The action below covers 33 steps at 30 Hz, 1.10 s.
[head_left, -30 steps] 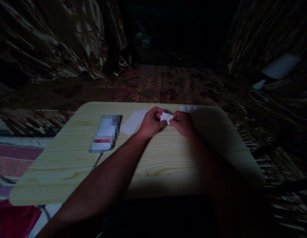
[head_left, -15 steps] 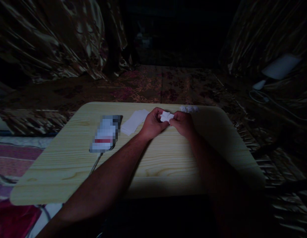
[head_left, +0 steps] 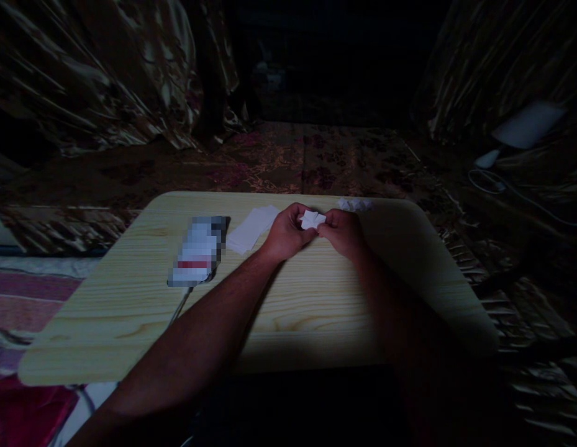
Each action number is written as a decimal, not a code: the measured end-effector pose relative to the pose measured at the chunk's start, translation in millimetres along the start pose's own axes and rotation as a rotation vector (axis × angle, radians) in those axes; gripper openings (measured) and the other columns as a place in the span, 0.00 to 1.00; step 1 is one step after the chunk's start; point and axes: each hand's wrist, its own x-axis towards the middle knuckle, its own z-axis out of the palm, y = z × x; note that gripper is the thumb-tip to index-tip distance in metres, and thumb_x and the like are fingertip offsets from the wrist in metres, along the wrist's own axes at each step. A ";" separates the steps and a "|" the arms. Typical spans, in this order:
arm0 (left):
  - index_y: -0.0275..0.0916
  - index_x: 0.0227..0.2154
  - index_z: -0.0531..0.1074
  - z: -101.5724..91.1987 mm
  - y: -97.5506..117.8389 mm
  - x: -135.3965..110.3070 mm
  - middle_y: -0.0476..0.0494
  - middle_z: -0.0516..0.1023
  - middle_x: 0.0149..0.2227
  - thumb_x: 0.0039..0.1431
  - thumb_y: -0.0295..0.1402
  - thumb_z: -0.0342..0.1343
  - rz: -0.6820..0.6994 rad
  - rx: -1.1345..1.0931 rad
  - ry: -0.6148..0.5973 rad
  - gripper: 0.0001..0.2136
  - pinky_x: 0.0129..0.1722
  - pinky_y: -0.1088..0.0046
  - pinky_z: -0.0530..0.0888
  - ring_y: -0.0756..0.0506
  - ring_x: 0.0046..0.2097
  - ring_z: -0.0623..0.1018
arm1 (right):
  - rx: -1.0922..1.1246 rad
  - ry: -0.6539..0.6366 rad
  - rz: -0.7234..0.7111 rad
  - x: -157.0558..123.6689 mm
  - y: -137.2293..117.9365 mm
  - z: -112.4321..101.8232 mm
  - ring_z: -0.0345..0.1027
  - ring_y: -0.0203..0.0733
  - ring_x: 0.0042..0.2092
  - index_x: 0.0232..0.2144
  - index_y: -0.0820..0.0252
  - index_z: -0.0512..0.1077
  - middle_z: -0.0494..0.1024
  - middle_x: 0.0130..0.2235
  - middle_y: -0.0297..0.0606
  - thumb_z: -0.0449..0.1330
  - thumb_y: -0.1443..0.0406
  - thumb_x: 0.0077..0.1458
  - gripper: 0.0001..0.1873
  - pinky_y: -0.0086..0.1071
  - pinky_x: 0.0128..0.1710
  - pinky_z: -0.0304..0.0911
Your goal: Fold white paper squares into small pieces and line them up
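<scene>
A small white folded paper (head_left: 312,219) is pinched between my two hands, over the far part of the wooden table. My left hand (head_left: 288,233) grips its left side, thumb at the near edge and fingers behind. On the right edge, the thumb and fingers of my right hand (head_left: 344,231) are closed. Creases and pointed flaps show on the paper's upper face. Left of my left hand lies a fanned stack of white paper strips (head_left: 252,230). Several small folded white paper pieces (head_left: 356,204) sit in a row beyond my right hand.
A phone-like device (head_left: 197,251), its screen blurred out, lies at the left with a cable (head_left: 180,305) running toward me. The pale wooden table (head_left: 316,298) has rounded corners. Patterned curtains (head_left: 143,68) hang behind, and a white lamp (head_left: 528,126) stands far right.
The folded paper looks flatter and slightly turned, its flaps lying closer together. Both hands stay in nearly the same place, with only small finger shifts.
</scene>
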 end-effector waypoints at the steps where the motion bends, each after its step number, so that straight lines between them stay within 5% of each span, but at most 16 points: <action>1: 0.37 0.35 0.68 -0.1 -0.2 0.0 0.52 0.75 0.29 0.38 0.26 0.68 0.001 0.001 -0.001 0.19 0.28 0.78 0.67 0.54 0.28 0.71 | -0.005 0.000 0.003 0.2 0.4 0.1 0.57 0.33 0.26 0.20 0.58 0.67 0.65 0.20 0.27 0.60 0.64 0.42 0.06 0.29 0.25 0.48; 33: 0.37 0.33 0.68 -0.7 0.0 0.1 0.53 0.74 0.28 0.37 0.29 0.70 0.009 0.043 -0.042 0.19 0.28 0.78 0.66 0.53 0.28 0.70 | 0.060 -0.034 0.021 -0.4 0.4 2.1 0.58 0.34 0.26 0.23 0.58 0.68 0.66 0.22 0.28 0.58 0.64 0.42 0.03 0.29 0.26 0.50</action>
